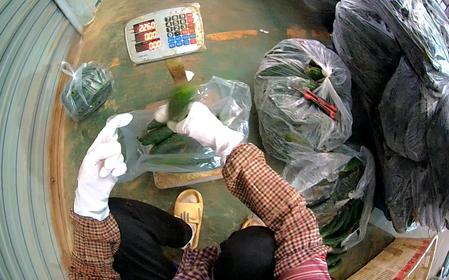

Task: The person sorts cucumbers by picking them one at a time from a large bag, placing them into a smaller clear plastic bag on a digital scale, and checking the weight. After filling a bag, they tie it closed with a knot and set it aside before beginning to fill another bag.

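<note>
In a white glove, my right hand (pixel 200 125) grips a green cucumber (pixel 180 99), blurred and held upright over an open clear plastic bag (pixel 227 96). More dark green cucumbers (pixel 158 135) lie inside that bag, which rests on the platform of a scale (pixel 169 179). The gloved left hand (pixel 105 160) is at the bag's left edge, its fingers curled on the stretched film. Beyond the bag stands the scale's display head (pixel 166 34), with lit red digits and a keypad.
A tied bag (pixel 294 125) with a red-handled cutter (pixel 319 103) on top stands to the right. Behind it are piled dark filled bags (pixel 412 109). An open cucumber bag (pixel 344 222) and a crate (pixel 388 278) are nearer. Left are a small tied bag (pixel 86 90) and a corrugated shutter (pixel 3 103).
</note>
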The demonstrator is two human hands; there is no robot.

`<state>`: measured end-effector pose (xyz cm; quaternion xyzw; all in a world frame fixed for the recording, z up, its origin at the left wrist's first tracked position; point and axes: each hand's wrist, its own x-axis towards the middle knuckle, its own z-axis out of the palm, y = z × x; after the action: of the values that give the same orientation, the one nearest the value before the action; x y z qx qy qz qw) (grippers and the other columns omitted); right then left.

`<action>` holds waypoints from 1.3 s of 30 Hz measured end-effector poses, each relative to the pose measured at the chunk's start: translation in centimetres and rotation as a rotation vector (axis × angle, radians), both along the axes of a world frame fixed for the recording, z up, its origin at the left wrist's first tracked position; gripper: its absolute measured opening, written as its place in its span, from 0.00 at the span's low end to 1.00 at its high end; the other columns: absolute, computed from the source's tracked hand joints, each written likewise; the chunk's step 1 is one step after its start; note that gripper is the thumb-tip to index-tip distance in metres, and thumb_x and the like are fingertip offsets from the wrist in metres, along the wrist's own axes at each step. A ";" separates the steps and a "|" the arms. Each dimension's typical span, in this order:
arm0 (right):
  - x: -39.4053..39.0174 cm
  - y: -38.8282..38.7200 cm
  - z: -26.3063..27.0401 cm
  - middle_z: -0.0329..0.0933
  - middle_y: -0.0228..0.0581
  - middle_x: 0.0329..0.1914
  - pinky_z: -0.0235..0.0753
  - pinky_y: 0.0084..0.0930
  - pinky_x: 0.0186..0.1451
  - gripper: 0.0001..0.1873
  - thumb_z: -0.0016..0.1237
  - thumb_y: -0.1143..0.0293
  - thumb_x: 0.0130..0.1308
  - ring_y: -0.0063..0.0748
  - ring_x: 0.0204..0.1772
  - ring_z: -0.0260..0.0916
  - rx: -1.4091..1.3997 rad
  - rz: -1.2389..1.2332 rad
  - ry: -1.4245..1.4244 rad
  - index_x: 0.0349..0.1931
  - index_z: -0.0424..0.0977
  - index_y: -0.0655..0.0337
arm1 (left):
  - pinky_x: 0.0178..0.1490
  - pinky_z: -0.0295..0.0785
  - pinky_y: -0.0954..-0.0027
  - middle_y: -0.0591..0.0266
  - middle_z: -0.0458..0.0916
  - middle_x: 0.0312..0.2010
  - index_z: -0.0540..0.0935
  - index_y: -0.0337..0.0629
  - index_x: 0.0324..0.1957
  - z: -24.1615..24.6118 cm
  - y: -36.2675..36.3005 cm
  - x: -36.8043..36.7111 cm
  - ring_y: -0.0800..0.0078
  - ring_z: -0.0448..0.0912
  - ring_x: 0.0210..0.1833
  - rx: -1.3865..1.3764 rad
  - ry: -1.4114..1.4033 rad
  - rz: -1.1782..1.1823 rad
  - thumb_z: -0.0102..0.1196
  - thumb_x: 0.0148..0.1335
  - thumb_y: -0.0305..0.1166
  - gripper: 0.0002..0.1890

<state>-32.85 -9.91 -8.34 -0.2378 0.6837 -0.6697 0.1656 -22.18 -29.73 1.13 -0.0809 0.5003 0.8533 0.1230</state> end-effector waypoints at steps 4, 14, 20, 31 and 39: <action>0.2 -0.3 -6.0 0.78 0.44 0.37 0.71 0.40 0.47 0.12 0.49 0.73 0.51 0.45 0.45 0.75 0.973 0.026 0.341 0.38 0.77 0.56 | 0.17 0.54 0.85 0.78 0.56 0.12 0.58 0.33 0.63 -0.1 -1.9 0.3 0.91 0.54 0.11 0.163 0.014 0.091 0.42 0.58 0.20 0.28; 12.8 13.1 -2.5 0.75 0.37 0.52 0.64 0.24 0.61 0.24 0.48 0.66 0.61 0.26 0.54 0.69 -0.009 -0.410 -0.209 0.58 0.66 0.61 | 0.17 0.56 0.85 0.75 0.55 0.13 0.54 0.34 0.65 -1.3 -1.7 -0.8 0.89 0.54 0.12 0.175 0.078 0.069 0.40 0.62 0.19 0.28; 26.3 25.3 -14.4 0.79 0.42 0.35 0.73 0.23 0.41 0.13 0.44 0.72 0.59 0.29 0.34 0.75 -0.430 -1.298 -0.745 0.43 0.72 0.68 | 0.18 0.58 0.84 0.75 0.57 0.14 0.57 0.34 0.64 -2.0 0.3 -2.3 0.88 0.56 0.12 0.118 0.059 0.068 0.40 0.63 0.21 0.26; 12.0 26.7 -17.0 0.72 0.40 0.27 0.70 0.27 0.32 0.10 0.50 0.73 0.52 0.30 0.29 0.70 -0.325 -1.336 -0.513 0.34 0.69 0.68 | 0.26 0.66 0.81 0.73 0.67 0.22 0.63 0.35 0.60 -2.7 1.0 -3.0 0.86 0.65 0.20 0.072 0.139 -0.134 0.39 0.64 0.26 0.22; 16.4 26.0 -14.8 0.75 0.54 0.44 0.73 0.43 0.48 0.29 0.46 0.71 0.53 0.50 0.48 0.73 1.090 -0.581 0.002 0.58 0.60 0.63 | 0.18 0.57 0.91 0.75 0.68 0.23 0.70 0.37 0.56 -3.1 6.2 -4.3 0.95 0.62 0.18 -0.405 0.110 0.039 0.45 0.61 0.29 0.20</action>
<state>-16.49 16.08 -23.18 0.0763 0.9647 -0.2413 0.0733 -26.43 -23.54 -1.93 -0.0670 0.6657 0.7408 0.0604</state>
